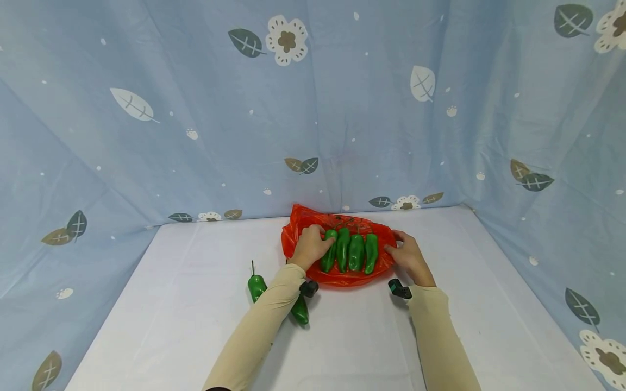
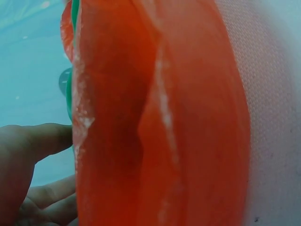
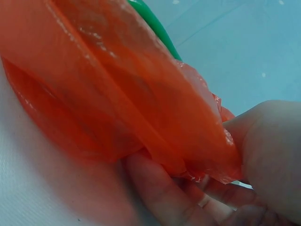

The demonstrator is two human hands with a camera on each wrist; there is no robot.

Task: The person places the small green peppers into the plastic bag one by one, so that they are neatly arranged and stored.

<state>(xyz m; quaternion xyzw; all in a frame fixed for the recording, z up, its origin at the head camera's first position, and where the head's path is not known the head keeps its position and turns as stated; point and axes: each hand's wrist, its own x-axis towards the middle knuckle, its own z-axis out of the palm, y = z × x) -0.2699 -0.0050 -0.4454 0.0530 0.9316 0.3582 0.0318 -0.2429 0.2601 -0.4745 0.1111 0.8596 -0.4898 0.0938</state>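
Several green peppers lie side by side on a red plastic bag. At the bag's left, my left hand holds the leftmost pepper near its upper end, thumb across it; the bag's edge hides the fingertips in the left wrist view. My right hand grips the bag's right edge. In the right wrist view, fingers pass beneath the red plastic and the thumb side lies over its rim.
Left of the bag, a loose green pepper and another pepper lie on the white table, both partly covered by my left arm. A blue patterned curtain stands behind the table and along its sides.
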